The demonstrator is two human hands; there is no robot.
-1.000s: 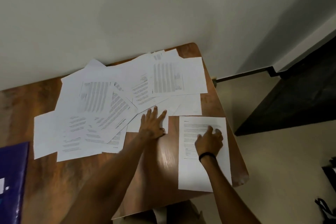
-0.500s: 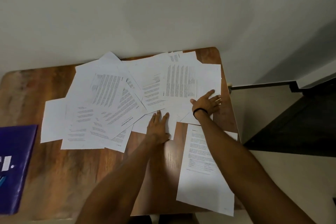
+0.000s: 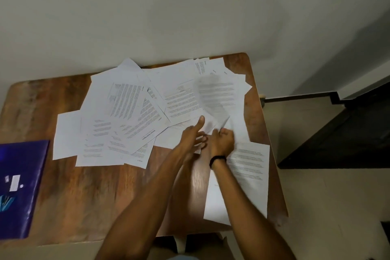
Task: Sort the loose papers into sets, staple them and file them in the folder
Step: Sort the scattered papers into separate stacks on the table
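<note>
Here, blurred sheet pinched in right hand, left hand fingers spread beside.

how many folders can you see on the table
1. A blue folder lies at the near left edge of the table, partly cut off by the frame, apart from the scattered papers. Another could be hidden under those papers.

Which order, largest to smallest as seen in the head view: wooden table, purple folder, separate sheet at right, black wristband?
1. wooden table
2-3. separate sheet and purple folder: alike, folder cropped by frame; unranked
4. black wristband
</note>
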